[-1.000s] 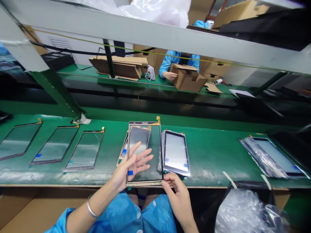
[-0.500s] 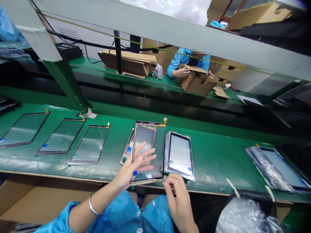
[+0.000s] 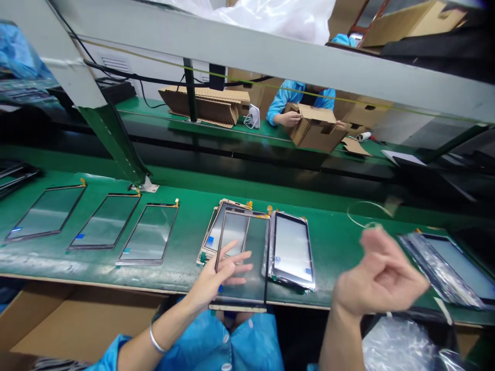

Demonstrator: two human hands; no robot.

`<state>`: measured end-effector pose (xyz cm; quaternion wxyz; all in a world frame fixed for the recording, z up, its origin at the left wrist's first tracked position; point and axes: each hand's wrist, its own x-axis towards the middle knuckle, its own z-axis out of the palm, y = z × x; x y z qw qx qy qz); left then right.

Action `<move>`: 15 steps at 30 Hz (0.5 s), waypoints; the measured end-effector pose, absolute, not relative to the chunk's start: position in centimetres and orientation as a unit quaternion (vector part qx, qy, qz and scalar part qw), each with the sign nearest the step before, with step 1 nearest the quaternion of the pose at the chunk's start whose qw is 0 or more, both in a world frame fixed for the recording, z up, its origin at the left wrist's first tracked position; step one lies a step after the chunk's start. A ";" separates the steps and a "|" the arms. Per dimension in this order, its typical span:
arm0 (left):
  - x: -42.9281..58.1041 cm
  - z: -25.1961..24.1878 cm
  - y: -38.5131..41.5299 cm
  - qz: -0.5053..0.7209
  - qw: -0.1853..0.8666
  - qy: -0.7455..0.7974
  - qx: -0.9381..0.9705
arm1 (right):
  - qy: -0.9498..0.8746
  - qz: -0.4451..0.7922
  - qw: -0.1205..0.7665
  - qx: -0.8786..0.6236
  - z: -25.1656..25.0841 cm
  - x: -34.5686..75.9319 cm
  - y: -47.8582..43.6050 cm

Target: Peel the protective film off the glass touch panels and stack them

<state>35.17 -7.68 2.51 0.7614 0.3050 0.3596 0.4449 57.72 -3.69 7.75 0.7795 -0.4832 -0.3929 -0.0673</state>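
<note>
My left hand [image 3: 216, 281] holds up a thin glass panel [image 3: 253, 247] with a dark border, fingers spread flat beneath it, over the near edge of the green bench [image 3: 340, 247]. My right hand [image 3: 381, 278] is raised off to the right, blurred, its fingers pinched on a thin clear film strip [image 3: 363, 203] that curls upward. Under the held panel lies a small stack of similar panels [image 3: 214, 232]. A bagged panel [image 3: 292, 250] lies just right of it.
Three bare panels [image 3: 149, 234] lie in a row to the left, and bagged panels [image 3: 444, 263] at the right. A green post [image 3: 112, 134] rises at back left. Across the line a person in blue handles a cardboard box [image 3: 317, 126]. A plastic bag [image 3: 398, 345] sits lower right.
My right hand has left the panel's lower corner and swung up to the right, pulling a clear film strip away. The left hand still supports the panel, now lower.
</note>
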 end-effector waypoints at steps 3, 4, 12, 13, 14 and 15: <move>34.7 3.2 -7.1 0.487 0.735 0.367 0.299 | -0.421 0.188 0.674 -0.577 2.6 56.9 -8.3; 34.7 3.4 -7.0 0.497 0.727 0.368 0.299 | -0.422 0.271 0.625 -0.599 1.2 56.1 -9.8; 35.5 4.0 -7.4 0.512 0.695 0.373 0.340 | -0.434 0.404 0.563 -0.575 -0.7 53.3 -13.6; 35.5 4.1 -7.5 0.512 0.693 0.375 0.343 | -0.445 0.398 0.559 -0.575 -0.6 53.5 -13.6; 35.5 4.2 -7.7 0.512 0.690 0.377 0.346 | -0.454 0.394 0.553 -0.576 -0.5 53.7 -13.5; 35.5 4.3 -7.8 0.512 0.688 0.379 0.348 | -0.462 0.391 0.548 -0.578 -0.5 53.8 -13.4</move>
